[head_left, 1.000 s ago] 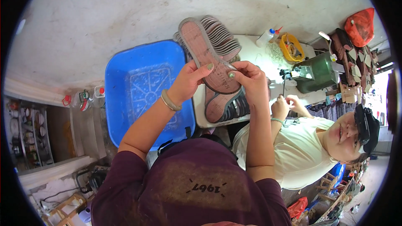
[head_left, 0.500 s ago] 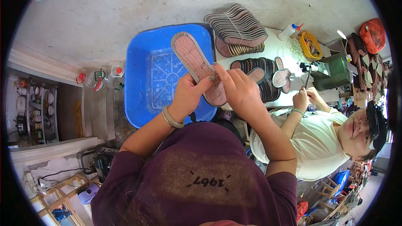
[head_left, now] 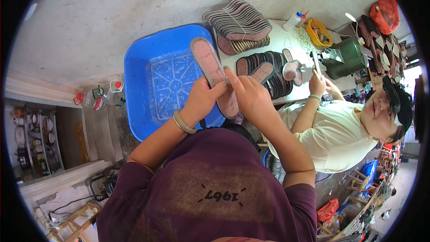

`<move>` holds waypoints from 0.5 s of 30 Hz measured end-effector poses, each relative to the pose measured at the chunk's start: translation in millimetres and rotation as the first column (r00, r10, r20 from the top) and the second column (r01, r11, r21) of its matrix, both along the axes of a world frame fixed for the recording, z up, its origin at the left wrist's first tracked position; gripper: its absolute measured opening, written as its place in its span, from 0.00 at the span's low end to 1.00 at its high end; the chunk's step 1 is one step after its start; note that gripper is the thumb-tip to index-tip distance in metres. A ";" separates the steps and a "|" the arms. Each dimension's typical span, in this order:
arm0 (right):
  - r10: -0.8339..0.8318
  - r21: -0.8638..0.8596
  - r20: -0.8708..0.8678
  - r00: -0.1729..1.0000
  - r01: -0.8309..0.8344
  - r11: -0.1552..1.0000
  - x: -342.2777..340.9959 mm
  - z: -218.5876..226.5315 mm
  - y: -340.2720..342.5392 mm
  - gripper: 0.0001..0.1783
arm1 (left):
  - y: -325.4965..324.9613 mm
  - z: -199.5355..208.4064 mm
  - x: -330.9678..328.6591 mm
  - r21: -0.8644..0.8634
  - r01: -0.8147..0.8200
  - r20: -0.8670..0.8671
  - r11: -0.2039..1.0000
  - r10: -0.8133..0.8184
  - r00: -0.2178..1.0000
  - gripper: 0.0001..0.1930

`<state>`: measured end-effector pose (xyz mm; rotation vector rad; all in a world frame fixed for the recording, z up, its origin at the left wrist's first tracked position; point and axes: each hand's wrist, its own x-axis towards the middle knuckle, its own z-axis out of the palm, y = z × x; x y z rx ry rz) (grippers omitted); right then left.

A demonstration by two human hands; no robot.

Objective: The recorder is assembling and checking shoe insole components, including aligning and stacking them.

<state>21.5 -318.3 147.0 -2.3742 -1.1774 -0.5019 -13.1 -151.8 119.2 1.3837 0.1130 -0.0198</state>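
Note:
A long, pinkish shoe sole (head_left: pixel 208 62) with a grey stitched rim is tilted over the right part of a blue plastic tub (head_left: pixel 134 58). My left hand (head_left: pixel 204 97) grips its left edge, thumb on the upper face. My right hand (head_left: pixel 253 96) is closed at the opposite edge, its index finger against the surface; its other fingertips are hidden. Behind the right hand, a second sole (head_left: pixel 263 71) with a dark rim slants over a row of dark-edged soles (head_left: pixel 280 90). Whether the right hand touches that second one, I cannot tell.
Tied soles (head_left: pixel 237 20) are stacked on the white table (head_left: pixel 278 33). Beyond lie glue bottles (head_left: pixel 293 20), a yellow basket (head_left: pixel 319 33) and a green machine (head_left: pixel 347 58). A co-worker (head_left: pixel 331 125) sits close at my right. Plastic jugs (head_left: pixel 96 98) stand left of the tub.
The view has shifted, moving the tub and table leftward in the picture. The held sole has turned more upright, with both hands still on it. The co-worker's hands have moved slightly.

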 end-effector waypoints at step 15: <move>-0.066 0.126 -0.082 0.994 0.076 0.989 -5.6 -17.3 -12.7 0.32 | -9.6 -8.6 -3.1 -0.039 0.051 0.022 0.998 -0.050 0.998 0.12</move>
